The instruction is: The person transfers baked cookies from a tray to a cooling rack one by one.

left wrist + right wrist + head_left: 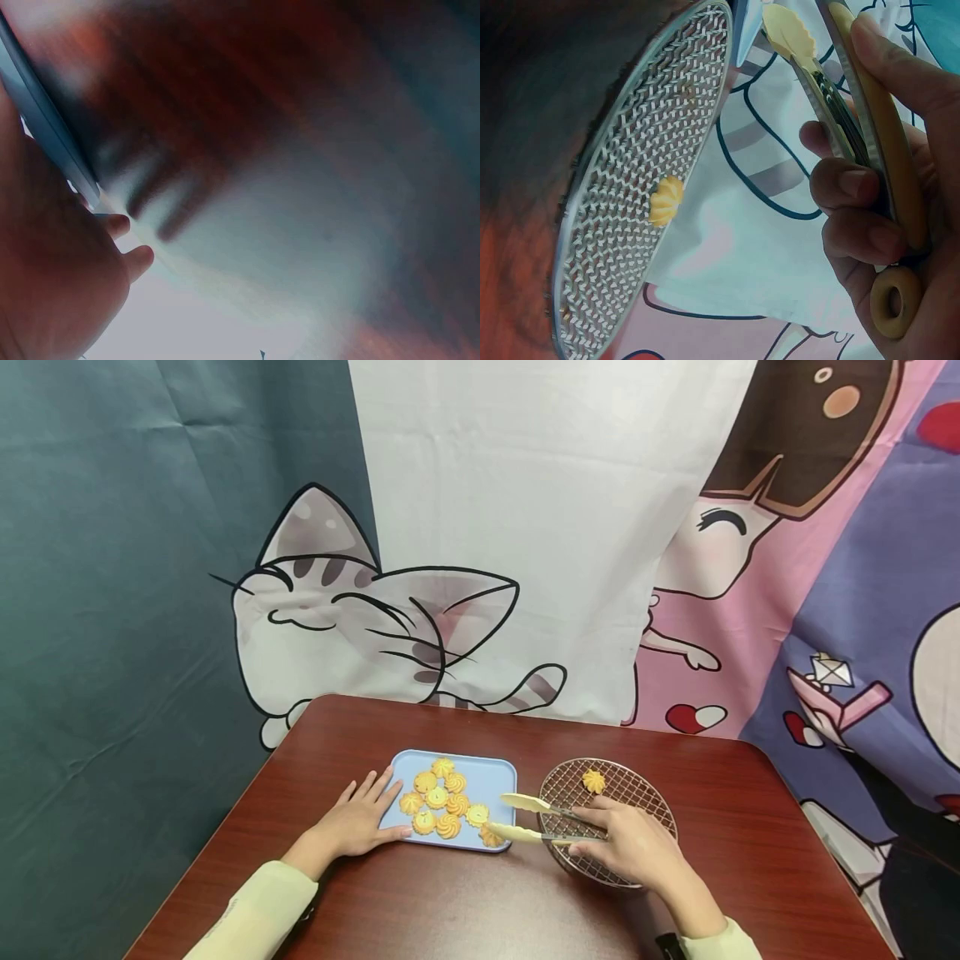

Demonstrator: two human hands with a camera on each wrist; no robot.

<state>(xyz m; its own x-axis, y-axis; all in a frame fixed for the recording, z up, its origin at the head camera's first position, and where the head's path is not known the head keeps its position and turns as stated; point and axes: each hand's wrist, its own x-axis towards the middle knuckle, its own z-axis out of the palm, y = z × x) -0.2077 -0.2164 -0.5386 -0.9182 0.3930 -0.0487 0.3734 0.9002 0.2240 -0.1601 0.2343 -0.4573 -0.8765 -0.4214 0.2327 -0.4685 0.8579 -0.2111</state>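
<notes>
My right hand (pixel 633 843) grips a pair of tongs (pixel 889 150) with cream tips and metal arms, above the round wire rack (pixel 652 806). The tips are spread apart and point left, over the right edge of a blue tray (pixel 491 777). One swirled cookie (pixel 593 781) lies on the rack. Several yellow cookies (pixel 448 825) lie on the tray, and one cookie (pixel 491 836) at its lower right corner is partly covered by the lower tip. My left hand (pixel 360 821) rests with spread fingers at the tray's left edge.
Tray and rack stand side by side on a reddish-brown wooden table (pixel 450 910), with a narrow gap between them. Behind the table hangs a printed cloth (pixel 585 527) with a cartoon cat.
</notes>
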